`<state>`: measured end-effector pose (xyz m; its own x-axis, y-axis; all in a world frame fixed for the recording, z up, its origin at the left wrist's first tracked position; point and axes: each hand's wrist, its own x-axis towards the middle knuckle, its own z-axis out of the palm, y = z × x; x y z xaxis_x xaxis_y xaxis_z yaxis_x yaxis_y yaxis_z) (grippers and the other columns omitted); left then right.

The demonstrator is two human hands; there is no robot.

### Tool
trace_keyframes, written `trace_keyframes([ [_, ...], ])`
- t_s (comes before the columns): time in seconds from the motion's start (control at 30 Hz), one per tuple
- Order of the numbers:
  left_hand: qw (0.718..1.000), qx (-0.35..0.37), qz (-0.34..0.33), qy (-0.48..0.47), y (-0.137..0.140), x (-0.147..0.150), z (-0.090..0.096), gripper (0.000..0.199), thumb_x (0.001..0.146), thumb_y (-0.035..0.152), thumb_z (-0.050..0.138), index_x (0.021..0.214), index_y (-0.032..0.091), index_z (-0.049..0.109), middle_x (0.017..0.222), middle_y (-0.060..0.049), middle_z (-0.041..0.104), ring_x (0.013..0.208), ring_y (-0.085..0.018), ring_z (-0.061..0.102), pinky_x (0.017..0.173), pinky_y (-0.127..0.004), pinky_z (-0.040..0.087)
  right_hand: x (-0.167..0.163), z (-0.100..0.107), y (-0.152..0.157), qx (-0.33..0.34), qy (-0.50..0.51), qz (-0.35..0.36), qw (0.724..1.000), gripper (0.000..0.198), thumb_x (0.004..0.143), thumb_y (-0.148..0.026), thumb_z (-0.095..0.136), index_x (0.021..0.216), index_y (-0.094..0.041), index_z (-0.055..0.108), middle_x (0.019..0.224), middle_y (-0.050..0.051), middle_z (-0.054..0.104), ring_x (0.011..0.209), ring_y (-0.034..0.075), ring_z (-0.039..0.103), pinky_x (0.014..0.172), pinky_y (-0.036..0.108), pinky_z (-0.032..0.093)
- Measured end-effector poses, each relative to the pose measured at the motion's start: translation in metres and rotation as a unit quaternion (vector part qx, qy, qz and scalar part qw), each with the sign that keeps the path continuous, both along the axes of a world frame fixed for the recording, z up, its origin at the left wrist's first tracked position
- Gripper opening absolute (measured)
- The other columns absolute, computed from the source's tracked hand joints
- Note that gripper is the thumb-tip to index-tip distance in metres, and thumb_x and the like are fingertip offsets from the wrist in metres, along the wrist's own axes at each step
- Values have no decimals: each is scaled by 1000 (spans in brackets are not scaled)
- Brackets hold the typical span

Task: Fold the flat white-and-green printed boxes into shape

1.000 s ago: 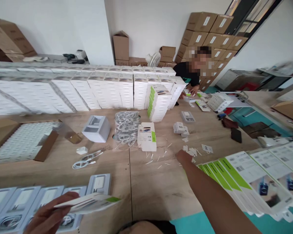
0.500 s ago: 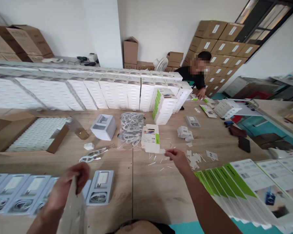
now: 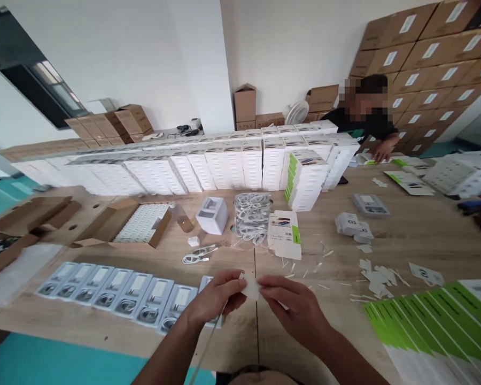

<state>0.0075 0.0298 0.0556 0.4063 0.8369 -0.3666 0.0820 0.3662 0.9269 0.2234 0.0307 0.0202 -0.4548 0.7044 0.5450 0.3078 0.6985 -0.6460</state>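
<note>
Wooden worktable [image 3: 232, 342] with left hand [image 3: 214, 297] and right hand [image 3: 294, 307] pinching between them one small white sticker [image 3: 250, 286] (a row of grey trays [image 3: 116, 286] lies left of the hands).

The table [image 3: 224, 326] is pale wood with a matt, grained top and a seam down its middle. The small white slip [image 3: 250, 286] pinched between the left hand [image 3: 214, 299] and right hand [image 3: 296, 310] looks like thin matt paper. Along the near left edge, the trays [image 3: 116, 286] are glossy grey plastic. The open carton [image 3: 104, 227] is plain brown cardboard. At the near right corner, the flat sleeves [image 3: 433, 326] are smooth printed card, white and green.
</note>
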Motion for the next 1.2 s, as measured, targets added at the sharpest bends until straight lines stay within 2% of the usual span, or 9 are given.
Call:
trace_keyframes([
  [0.13, 977, 119, -30, 172, -11, 0, 8, 37, 90, 38, 46, 61, 17, 50, 56, 3, 48, 55, -10, 43, 55, -24, 31, -6, 11, -5, 1, -36, -37, 999, 22, 90, -24, 55, 110, -25, 66, 106, 9, 67, 98, 20, 63, 84, 34, 53],
  [0.27, 936, 185, -58, 295, -23, 8, 19, 37, 91, 32, 42, 58, 18, 53, 56, 3, 54, 60, -12, 52, 60, -25, 33, -20, 17, -12, -47, -94, -52, 993, 25, 96, -26, 45, 112, -23, 65, 93, 8, 66, 81, 17, 62, 72, 27, 49],
  [0.43, 907, 221, -110, 342, -32, 9, 31, 35, 91, 25, 39, 60, 19, 55, 61, 3, 60, 64, -13, 57, 64, -25, 34, -29, 14, -15, -100, -114, -4, 988, 27, 98, -26, 41, 98, -21, 67, 86, 5, 66, 77, 14, 61, 70, 23, 44],
  [0.63, 885, 230, -163, 371, -35, 10, 43, 34, 89, 22, 39, 59, 20, 54, 59, 2, 60, 63, -14, 58, 64, -25, 34, -23, 16, -19, -147, -83, 42, 985, 23, 97, -23, 44, 88, -21, 65, 82, 2, 65, 74, 12, 58, 68, 22, 40],
  [0.93, 877, 227, -178, 383, -31, 14, 36, 39, 91, 25, 37, 57, 19, 55, 58, 2, 63, 63, -14, 58, 66, -25, 36, -22, 16, -24, -195, -40, -8, 980, 20, 86, -16, 51, 79, -22, 70, 71, -1, 65, 65, 12, 57, 62, 23, 39],
  [1.0, 884, 219, -169, 376, -29, 12, 32, 41, 92, 26, 38, 56, 19, 56, 58, 2, 63, 65, -13, 57, 68, -25, 36, -16, 7, -20, -232, -13, -22, 972, 19, 85, -19, 53, 80, -22, 71, 70, -1, 67, 64, 12, 59, 60, 23, 40],
  [1.07, 899, 202, -150, 359, -26, 7, 28, 41, 91, 27, 39, 54, 19, 56, 59, 2, 63, 66, -13, 57, 70, -24, 36, -2, -14, -10, -303, 21, -42, 952, 19, 84, -24, 53, 83, -21, 71, 69, 0, 68, 62, 13, 62, 59, 23, 44],
  [1.13, 919, 174, -117, 333, -22, 1, 22, 43, 91, 29, 40, 54, 18, 56, 59, 2, 61, 65, -13, 56, 68, -24, 36, 23, -48, 8, -379, 33, -80, 921, 22, 83, -29, 51, 85, -19, 70, 68, 0, 68, 60, 15, 65, 56, 23, 47],
  [1.2, 940, 146, -84, 297, -17, -4, 16, 43, 92, 34, 40, 55, 18, 56, 58, 2, 59, 63, -13, 54, 67, -24, 37, 56, -92, 30, -407, -10, -150, 901, 24, 83, -31, 50, 84, -17, 69, 69, 1, 69, 57, 16, 66, 52, 23, 47],
])
